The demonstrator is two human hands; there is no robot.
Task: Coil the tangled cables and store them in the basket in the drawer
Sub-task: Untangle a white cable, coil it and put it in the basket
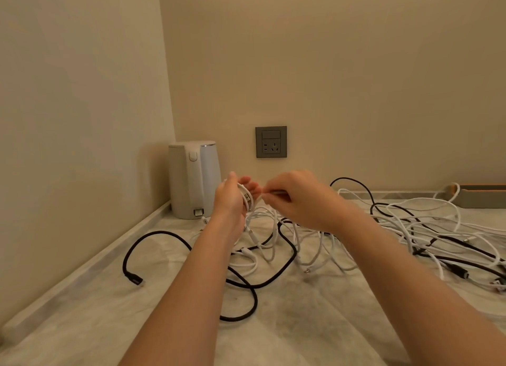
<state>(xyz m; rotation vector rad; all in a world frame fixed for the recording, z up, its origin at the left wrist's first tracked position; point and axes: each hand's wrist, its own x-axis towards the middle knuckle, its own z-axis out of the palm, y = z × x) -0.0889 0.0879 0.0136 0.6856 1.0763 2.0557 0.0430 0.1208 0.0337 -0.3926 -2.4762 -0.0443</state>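
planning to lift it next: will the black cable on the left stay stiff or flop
Probably floppy: the black cable lies in loose curves on the counter. Likely to snag, since it runs into the white cables.

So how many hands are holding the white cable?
2. The left hand has the white cable looped round it, in front of the kettle. The right hand pinches a strand just beside it, below the wall socket.

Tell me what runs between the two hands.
In the head view, a short stretch of white cable spans the gap. The left hand holds its coiled loops and the right hand pinches the strand.
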